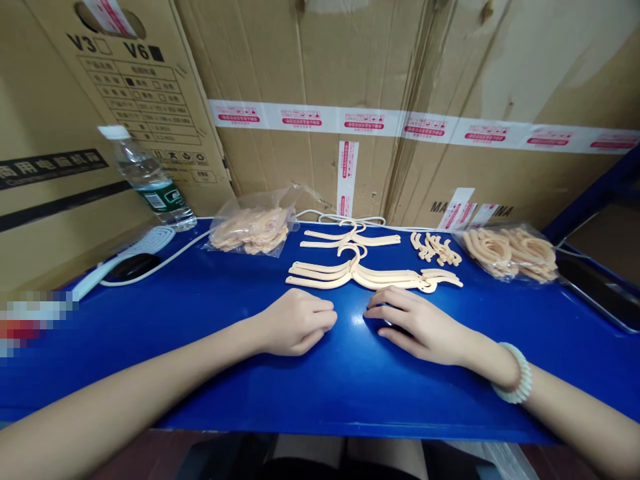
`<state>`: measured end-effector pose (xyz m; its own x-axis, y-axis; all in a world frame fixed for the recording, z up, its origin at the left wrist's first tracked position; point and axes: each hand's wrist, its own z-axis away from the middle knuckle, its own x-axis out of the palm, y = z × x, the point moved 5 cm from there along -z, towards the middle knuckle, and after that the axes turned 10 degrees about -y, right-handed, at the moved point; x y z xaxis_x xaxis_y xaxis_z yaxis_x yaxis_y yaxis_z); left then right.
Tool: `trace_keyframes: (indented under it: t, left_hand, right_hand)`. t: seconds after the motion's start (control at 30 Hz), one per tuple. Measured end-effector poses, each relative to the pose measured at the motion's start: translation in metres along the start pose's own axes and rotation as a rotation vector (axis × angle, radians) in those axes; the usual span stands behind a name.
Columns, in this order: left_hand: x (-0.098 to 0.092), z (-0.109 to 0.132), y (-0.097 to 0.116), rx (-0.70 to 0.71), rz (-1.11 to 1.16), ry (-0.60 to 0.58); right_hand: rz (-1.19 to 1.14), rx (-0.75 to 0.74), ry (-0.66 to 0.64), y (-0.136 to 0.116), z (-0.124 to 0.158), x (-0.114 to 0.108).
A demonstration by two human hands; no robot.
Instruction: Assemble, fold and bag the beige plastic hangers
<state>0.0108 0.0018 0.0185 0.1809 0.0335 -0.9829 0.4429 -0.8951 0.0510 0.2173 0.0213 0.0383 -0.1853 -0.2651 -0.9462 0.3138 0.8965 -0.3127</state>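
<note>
My left hand (300, 322) rests on the blue tabletop, fingers curled into a loose fist with nothing showing in it. To its right, my right hand (417, 323) lies palm down with its fingers apart and slightly bent, holding nothing visible. Just beyond both hands is a group of cream plastic clothes hangers (325, 273), laid close together with hooks pointing away. Small curved hanger parts (441, 275) lie at that group's right end. Farther back are more hanger pieces (345, 239) with hooks. A little pile of short cream pieces (435, 249) sits to their right.
Clear bags of cream parts lie at the back, one left (250, 230) and one right (510, 252). A water bottle (150, 180) leans at the left near a pale brush-like object (145, 241) and a cable. Cardboard boxes (310, 60) wall the back. A phone (600, 290) lies right.
</note>
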Motion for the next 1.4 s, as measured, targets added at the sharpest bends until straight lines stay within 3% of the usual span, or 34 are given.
trace_keyframes:
  t: [0.53,0.73,1.1,1.4]
  left_hand:
    - [-0.002,-0.001,-0.002,-0.066,0.09,-0.022]
    - [-0.003,0.0,-0.003,-0.075,0.098,0.007]
    - [-0.004,0.003,-0.021,-0.244,0.177,0.127]
    - [-0.004,0.003,-0.015,-0.129,0.177,0.125]
  right_hand:
    - [0.018,0.004,-0.029,0.0,0.0,0.0]
    - [0.023,0.006,-0.038,-0.001,-0.001,0.001]
    - [0.031,0.013,-0.033,0.0,-0.001,0.0]
    - [0.029,-0.002,-0.013,0.0,-0.001,0.0]
